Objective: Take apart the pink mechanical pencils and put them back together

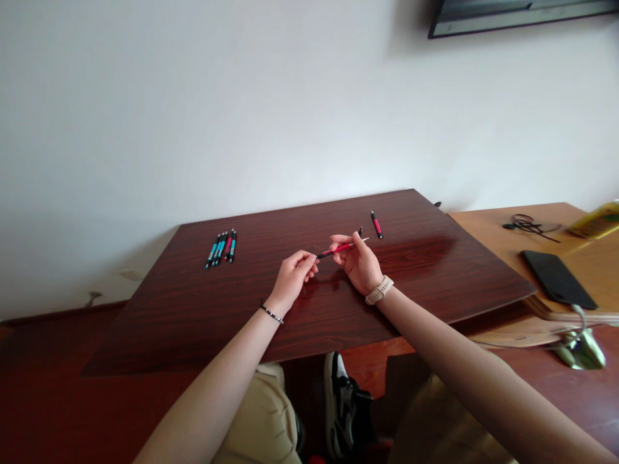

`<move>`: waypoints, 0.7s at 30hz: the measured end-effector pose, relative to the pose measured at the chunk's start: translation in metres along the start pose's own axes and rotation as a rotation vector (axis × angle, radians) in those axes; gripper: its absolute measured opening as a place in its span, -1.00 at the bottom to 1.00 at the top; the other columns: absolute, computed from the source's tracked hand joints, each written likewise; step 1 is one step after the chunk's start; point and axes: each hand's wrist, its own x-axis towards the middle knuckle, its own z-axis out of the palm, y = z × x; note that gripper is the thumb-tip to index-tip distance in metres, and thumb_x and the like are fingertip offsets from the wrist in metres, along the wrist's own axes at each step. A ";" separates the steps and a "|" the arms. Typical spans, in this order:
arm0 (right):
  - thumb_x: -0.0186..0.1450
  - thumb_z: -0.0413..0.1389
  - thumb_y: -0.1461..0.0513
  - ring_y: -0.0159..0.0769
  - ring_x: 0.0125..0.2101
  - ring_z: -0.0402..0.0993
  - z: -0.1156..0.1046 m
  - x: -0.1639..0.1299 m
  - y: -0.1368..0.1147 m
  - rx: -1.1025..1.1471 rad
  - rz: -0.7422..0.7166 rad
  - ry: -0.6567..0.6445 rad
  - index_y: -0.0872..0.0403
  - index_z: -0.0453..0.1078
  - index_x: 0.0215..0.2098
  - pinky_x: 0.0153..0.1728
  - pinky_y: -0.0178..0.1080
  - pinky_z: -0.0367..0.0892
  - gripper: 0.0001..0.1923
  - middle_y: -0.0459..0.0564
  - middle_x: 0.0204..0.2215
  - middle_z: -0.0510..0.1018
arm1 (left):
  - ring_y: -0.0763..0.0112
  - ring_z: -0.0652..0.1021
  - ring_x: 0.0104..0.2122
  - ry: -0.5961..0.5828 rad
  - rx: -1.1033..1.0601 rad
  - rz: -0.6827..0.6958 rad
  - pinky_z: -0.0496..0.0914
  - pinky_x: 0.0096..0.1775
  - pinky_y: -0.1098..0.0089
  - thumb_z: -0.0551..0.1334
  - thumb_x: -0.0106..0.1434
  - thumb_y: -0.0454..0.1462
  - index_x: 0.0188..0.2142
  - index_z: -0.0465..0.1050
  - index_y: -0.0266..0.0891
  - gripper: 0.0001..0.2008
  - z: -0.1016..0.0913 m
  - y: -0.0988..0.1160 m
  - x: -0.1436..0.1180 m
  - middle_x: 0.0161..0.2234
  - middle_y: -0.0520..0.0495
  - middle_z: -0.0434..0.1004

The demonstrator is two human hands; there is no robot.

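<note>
Above the dark brown table, a pink and black pen (343, 247) is held between my two hands. My left hand (296, 274) pinches its black end between thumb and fingertips. My right hand (360, 263), palm turned up, grips the other end, where a thin pale point sticks out past the thumb. A small black piece (360, 231) shows just above the right thumb; I cannot tell whether it belongs to this pen. Beyond the right hand lies another pink and black pen (376, 225). To the left rests a row of several blue pens (213, 250) with a pink one (228, 246) among them.
The table (193, 309) stands against a white wall. On its right, a lighter wooden surface (488, 238) bears a black phone or tablet (558, 278), a coiled black cable (527, 223) and a yellow package (597, 221). A screen (522, 16) hangs at upper right.
</note>
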 end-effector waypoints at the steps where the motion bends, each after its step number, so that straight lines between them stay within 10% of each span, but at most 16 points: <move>1: 0.45 0.18 -0.09 -0.36 -0.41 0.52 0.000 0.000 0.000 -0.005 -0.002 0.003 0.10 0.66 -0.13 -0.32 -0.31 0.50 -0.55 0.03 -0.31 0.68 | 0.44 0.47 -0.46 0.003 0.010 0.010 0.30 -0.43 0.43 0.35 0.35 -0.04 -0.26 0.57 -0.24 -0.70 0.000 0.000 0.000 -0.41 -0.06 0.56; 21: 0.38 0.29 0.02 -0.40 -0.38 0.43 0.001 -0.006 -0.001 -0.178 -0.051 -0.056 0.01 0.62 0.01 -0.31 -0.31 0.42 -0.67 -0.02 -0.16 0.64 | 0.37 0.62 -0.38 -0.043 0.009 0.040 0.40 -0.38 0.41 0.33 0.38 -0.01 -0.12 0.56 -0.25 -0.67 0.002 0.001 -0.001 -0.27 -0.12 0.68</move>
